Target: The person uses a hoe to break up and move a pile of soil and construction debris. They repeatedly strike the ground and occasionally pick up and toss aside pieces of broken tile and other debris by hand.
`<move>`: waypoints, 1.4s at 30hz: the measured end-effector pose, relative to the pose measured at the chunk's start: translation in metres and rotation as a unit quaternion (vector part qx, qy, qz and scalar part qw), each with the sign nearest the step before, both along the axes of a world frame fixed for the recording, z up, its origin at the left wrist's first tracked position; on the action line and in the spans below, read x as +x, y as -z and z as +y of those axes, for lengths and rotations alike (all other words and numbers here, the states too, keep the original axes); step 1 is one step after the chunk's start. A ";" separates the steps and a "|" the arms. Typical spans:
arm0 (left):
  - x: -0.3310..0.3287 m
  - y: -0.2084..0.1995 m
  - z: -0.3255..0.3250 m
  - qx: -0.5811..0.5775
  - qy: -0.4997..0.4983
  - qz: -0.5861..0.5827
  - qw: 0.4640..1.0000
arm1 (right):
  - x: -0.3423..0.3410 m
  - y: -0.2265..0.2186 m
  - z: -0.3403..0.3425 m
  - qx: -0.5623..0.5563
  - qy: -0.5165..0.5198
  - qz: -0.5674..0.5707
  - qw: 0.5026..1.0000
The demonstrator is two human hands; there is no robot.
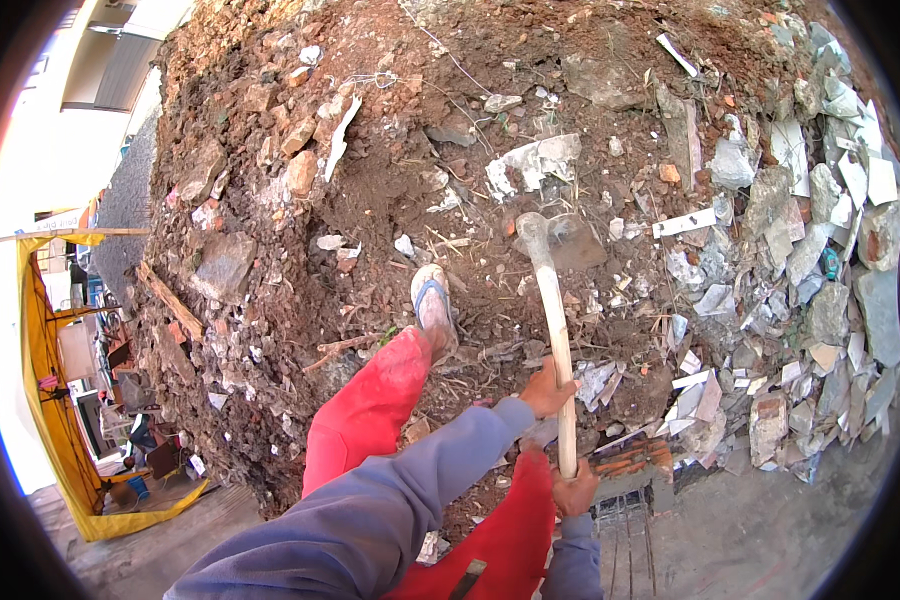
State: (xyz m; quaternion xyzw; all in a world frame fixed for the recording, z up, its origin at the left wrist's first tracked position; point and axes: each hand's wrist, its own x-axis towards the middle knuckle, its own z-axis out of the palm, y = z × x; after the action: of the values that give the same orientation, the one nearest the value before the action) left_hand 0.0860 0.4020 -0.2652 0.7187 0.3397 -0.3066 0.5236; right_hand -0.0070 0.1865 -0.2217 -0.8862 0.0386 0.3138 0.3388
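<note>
Both my hands are wrapped round the pale wooden handle of a hoe (554,325). My left hand (550,388) is closed about the lower middle of the handle, its arm reaching across from the lower left. My right hand (575,488) grips the butt end, close to my red-trousered knee. At the far end, the dirt-coated metal head (535,232) rests against the brown soil, its broad blade (576,243) pointing right. A whitish broken slab (535,163) lies just beyond the head.
My sandalled foot (433,300) stands on the soil left of the handle. Broken tiles and concrete chunks (810,240) are heaped at the right. A stick (170,300) and stones lie at the left, beyond which stands a yellow-framed structure (45,390). Concrete (760,540) borders the lower right.
</note>
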 end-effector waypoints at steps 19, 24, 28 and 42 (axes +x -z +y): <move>0.317 0.089 0.437 0.565 0.449 -0.119 0.682 | 0.204 -0.143 0.156 -0.114 -0.176 0.138 0.968; 0.236 0.066 0.496 0.503 0.486 -0.116 0.705 | 0.188 -0.135 0.164 -0.113 -0.180 0.152 0.965; 0.193 -0.058 0.466 0.435 0.483 -0.127 0.750 | 0.185 -0.130 0.156 -0.122 -0.159 0.135 0.970; -0.276 -0.731 0.586 0.862 -0.151 0.004 0.484 | 0.137 -0.095 0.132 -0.072 -0.243 0.037 0.967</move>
State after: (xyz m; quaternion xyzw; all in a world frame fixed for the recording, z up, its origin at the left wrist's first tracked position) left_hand -0.1898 0.9877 0.4659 0.7465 0.5391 0.2204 -0.3218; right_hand 0.1301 0.3186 -0.1263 -0.8788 -0.1428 0.4154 0.1864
